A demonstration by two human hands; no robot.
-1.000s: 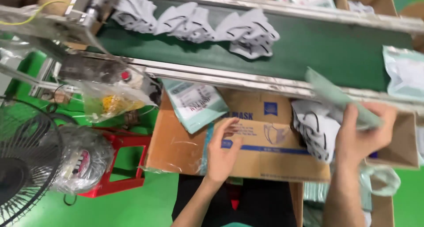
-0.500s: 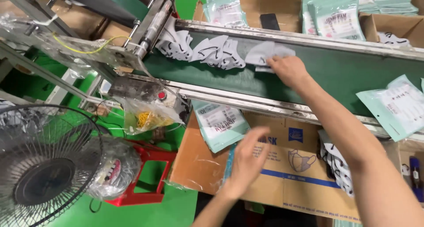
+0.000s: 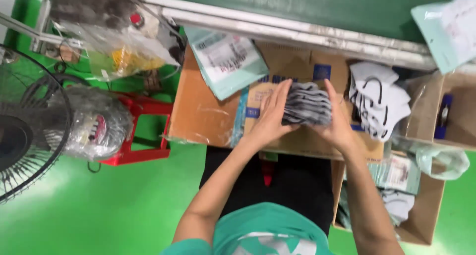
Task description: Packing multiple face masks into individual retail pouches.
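Observation:
Between both my palms I press a small stack of grey fabric masks (image 3: 306,104) over a flat cardboard box (image 3: 201,113) on my lap. My left hand (image 3: 271,115) holds the stack's left side, fingers pointing up. My right hand (image 3: 338,120) closes on its right side. A pile of white masks with black ear loops (image 3: 378,100) lies just right of my right hand. A mint-green printed pouch (image 3: 227,60) rests on the box at the upper left.
A green conveyor belt (image 3: 297,4) with a metal rail runs across the top, with another pouch (image 3: 446,27) at its right end. Open cartons (image 3: 426,205) with pouches sit at right. A red stool (image 3: 141,131), a bagged object and a fan (image 3: 25,126) stand at left.
My right hand came back from the conveyor belt to the box on my lap. Both hands now close together on the grey mask stack. The camera has tilted down.

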